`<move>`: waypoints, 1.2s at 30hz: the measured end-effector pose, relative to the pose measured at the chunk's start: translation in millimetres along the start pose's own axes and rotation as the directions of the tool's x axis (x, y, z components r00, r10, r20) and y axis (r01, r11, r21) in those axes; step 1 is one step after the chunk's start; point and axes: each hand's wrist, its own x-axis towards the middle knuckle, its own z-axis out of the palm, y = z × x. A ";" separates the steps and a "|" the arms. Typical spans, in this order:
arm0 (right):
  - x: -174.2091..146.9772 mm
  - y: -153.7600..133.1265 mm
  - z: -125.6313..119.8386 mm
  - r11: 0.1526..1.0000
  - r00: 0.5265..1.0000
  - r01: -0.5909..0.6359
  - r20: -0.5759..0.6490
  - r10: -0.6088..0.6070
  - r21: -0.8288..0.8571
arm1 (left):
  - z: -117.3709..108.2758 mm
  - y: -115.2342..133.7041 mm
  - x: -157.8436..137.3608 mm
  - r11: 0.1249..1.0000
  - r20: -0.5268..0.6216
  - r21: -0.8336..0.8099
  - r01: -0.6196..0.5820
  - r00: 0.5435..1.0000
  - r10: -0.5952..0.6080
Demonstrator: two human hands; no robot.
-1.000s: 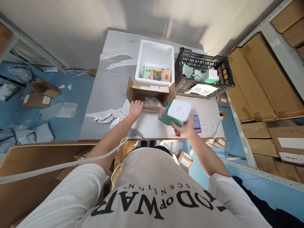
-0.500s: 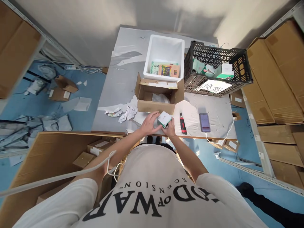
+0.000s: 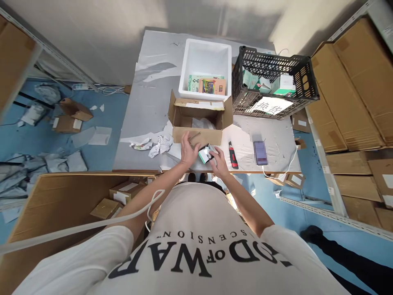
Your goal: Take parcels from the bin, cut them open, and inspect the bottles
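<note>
A small white and green box (image 3: 205, 155) is in front of me at the table's near edge, tilted, with its top showing a dark rim and something pale inside. My right hand (image 3: 219, 162) grips it from the right, fingers at its top edge. My left hand (image 3: 189, 152) is at its left side, thumb by the box's corner. Beside the raised left fingers a thin, narrow thing (image 3: 195, 136) sticks out; its kind is unclear. Just beyond stands an open cardboard box (image 3: 196, 136) with clear plastic wrap (image 3: 203, 123) inside. A red and black utility knife (image 3: 233, 155) lies to the right.
Behind the carton is a white foam box (image 3: 206, 53) holding flat printed packs. A black crate (image 3: 273, 65) with small green and white boxes stands right of it. Crumpled paper (image 3: 161, 145) lies left, a phone (image 3: 260, 153) with cable right. A large carton (image 3: 61, 192) is below left.
The small box has turned and its white labelled top no longer faces up. My left fingers have risen, with a thin thing now beside them. The whole view has shifted slightly.
</note>
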 end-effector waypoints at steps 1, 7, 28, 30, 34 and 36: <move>2.7 0.3 -5.2 0.999 1.000 0.013 -0.002 -0.013 -0.040 | -2.9 0.5 -0.1 0.996 0.013 0.068 -0.054 0.999 0.053; 33.5 -9.3 -32.6 0.934 0.945 0.265 0.257 -0.202 -0.240 | -16.4 1.9 -20.3 0.863 0.438 0.028 -0.505 0.782 0.443; 89.4 -33.3 -59.1 0.611 0.662 0.681 0.696 -0.279 -0.403 | 32.7 1.1 -39.2 0.988 0.261 0.001 -0.152 0.954 0.147; 92.0 -30.0 -61.1 0.640 0.642 0.682 0.710 -0.291 -0.355 | 34.3 -0.2 -37.0 0.986 0.264 -0.053 -0.158 0.950 0.166; 94.8 -25.4 -69.7 0.693 0.603 0.677 0.727 -0.329 -0.249 | 31.0 1.8 -32.9 0.971 0.275 -0.159 -0.179 0.936 0.218; 93.5 -25.4 -76.9 0.706 0.605 0.667 0.725 -0.329 -0.236 | 27.7 4.9 -31.5 0.963 0.269 -0.181 -0.201 0.932 0.245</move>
